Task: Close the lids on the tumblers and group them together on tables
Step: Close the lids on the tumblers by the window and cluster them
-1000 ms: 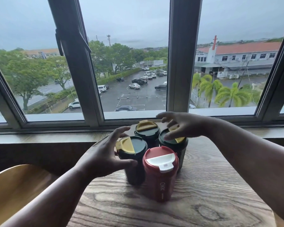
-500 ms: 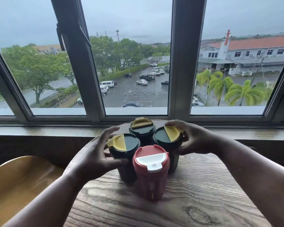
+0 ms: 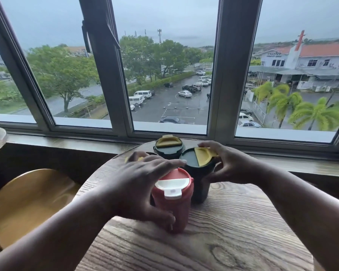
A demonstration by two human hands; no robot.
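**4 tumblers clustered, both hands on them**

Count: 1 red tumbler (image 3: 172,200) with white flap lid, 3 dark green tumblers with yellow flaps: rear tumbler (image 3: 169,146), right tumbler (image 3: 199,173), left tumbler (image 3: 133,159) mostly hidden. All touching or just beside each other on the round wooden table (image 3: 213,241) by the window (image 3: 170,75). Left hand (image 3: 137,188) spread open, fingers over the left tumbler, thumb against the red one's side. Right hand (image 3: 229,163) wraps the right tumbler, fingertips on its yellow flap. Wooden chair (image 3: 27,202) to the left.
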